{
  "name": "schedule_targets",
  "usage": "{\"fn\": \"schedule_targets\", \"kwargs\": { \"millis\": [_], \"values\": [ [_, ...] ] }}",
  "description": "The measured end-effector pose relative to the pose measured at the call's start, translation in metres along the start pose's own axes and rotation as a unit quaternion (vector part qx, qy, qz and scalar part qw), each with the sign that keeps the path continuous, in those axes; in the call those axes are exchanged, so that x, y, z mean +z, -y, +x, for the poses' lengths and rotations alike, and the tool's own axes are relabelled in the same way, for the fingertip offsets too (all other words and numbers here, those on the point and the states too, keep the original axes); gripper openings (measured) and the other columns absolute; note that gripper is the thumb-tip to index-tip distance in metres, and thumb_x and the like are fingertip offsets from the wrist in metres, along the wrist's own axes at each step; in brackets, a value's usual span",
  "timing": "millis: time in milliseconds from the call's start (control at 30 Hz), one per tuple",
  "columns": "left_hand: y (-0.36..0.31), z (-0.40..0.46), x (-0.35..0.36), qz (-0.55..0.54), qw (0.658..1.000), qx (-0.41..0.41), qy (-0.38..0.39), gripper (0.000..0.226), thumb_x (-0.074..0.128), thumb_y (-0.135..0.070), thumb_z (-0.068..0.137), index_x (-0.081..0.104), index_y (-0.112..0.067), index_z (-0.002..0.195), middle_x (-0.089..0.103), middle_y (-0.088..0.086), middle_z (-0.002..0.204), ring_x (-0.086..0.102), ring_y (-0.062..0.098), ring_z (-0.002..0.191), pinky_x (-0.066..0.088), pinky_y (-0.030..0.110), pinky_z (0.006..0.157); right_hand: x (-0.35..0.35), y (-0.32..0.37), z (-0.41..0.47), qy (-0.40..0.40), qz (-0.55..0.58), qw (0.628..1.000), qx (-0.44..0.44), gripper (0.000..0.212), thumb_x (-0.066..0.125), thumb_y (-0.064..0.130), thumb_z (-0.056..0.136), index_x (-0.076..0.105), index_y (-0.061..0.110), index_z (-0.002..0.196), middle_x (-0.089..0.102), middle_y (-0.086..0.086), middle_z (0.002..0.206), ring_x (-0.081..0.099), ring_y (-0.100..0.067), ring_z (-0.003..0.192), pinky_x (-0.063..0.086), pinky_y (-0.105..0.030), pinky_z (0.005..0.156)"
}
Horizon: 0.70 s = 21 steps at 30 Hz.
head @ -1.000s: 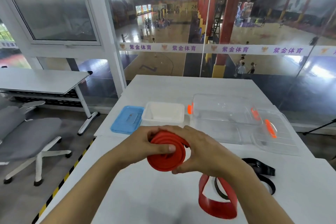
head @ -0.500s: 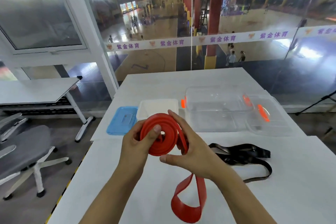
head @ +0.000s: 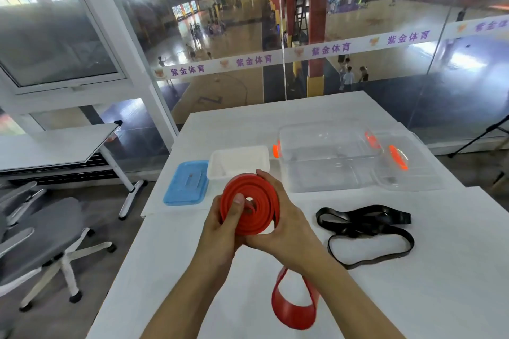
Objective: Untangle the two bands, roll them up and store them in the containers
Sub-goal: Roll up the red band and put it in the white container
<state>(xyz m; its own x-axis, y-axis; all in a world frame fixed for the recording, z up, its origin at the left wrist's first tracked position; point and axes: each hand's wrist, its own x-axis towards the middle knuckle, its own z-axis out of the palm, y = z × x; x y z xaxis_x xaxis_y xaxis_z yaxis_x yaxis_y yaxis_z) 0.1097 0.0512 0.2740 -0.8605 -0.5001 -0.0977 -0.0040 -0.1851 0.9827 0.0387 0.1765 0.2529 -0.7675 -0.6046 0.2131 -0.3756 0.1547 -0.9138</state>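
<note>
A red band (head: 254, 202) is wound into a flat coil held upright above the white table (head: 413, 297). My left hand (head: 224, 231) pinches the coil's left side with the thumb on its face. My right hand (head: 286, 224) wraps around its right edge. The loose red tail hangs down under my right wrist and ends in a loop on the table. A black band (head: 366, 228) lies unrolled to the right, apart from the red one. Beyond the hands stand a small white container (head: 239, 160) and a large clear container (head: 327, 151).
A blue lid (head: 187, 183) lies left of the white container, and a clear lid with an orange clip (head: 407, 165) rests at the big container's right. Glass wall runs behind the table. A grey office chair (head: 35, 234) and another table stand to the left.
The coil has gained turns and the hanging red tail has grown shorter. My hands have shifted their grip around the roll; the view has tilted so the black band shows fully.
</note>
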Motion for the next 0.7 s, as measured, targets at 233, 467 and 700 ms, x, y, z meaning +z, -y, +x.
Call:
{"fn": "schedule_targets", "kwargs": {
  "millis": [233,467,700],
  "values": [
    [-0.023,0.005,-0.032,0.135,0.987,-0.027,0.082,0.072,0.088,-0.062,0.059,0.073,-0.015,0.111,0.079,0.009,0.107,0.075,0.026,0.103,0.059,0.041,0.091,-0.038,0.006,0.010,0.142,-0.085,0.986,-0.031,0.112,0.097,0.028,0.065,0.030,0.056,0.150,0.056,0.029,0.141,0.057,0.000,0.129,0.048,-0.033,0.112],
    [-0.062,0.022,-0.031,0.291,0.945,-0.013,0.146,0.043,0.083,-0.054,0.073,0.077,-0.025,0.104,0.081,-0.001,0.097,0.077,0.019,0.094,0.062,0.033,0.080,-0.044,0.030,0.022,0.212,-0.163,0.961,-0.070,0.113,0.095,0.040,0.066,0.023,0.059,0.151,0.054,0.030,0.139,0.056,-0.001,0.126,0.049,-0.032,0.109],
    [-0.045,0.021,-0.024,0.163,0.984,0.058,0.034,0.049,0.083,-0.057,0.068,0.078,-0.023,0.102,0.080,0.003,0.097,0.076,0.025,0.095,0.062,0.036,0.079,-0.053,0.020,0.032,0.186,-0.085,0.978,-0.046,0.107,0.094,0.030,0.072,0.027,0.057,0.151,0.055,0.021,0.138,0.059,-0.009,0.127,0.051,-0.035,0.109]
  ]
}}
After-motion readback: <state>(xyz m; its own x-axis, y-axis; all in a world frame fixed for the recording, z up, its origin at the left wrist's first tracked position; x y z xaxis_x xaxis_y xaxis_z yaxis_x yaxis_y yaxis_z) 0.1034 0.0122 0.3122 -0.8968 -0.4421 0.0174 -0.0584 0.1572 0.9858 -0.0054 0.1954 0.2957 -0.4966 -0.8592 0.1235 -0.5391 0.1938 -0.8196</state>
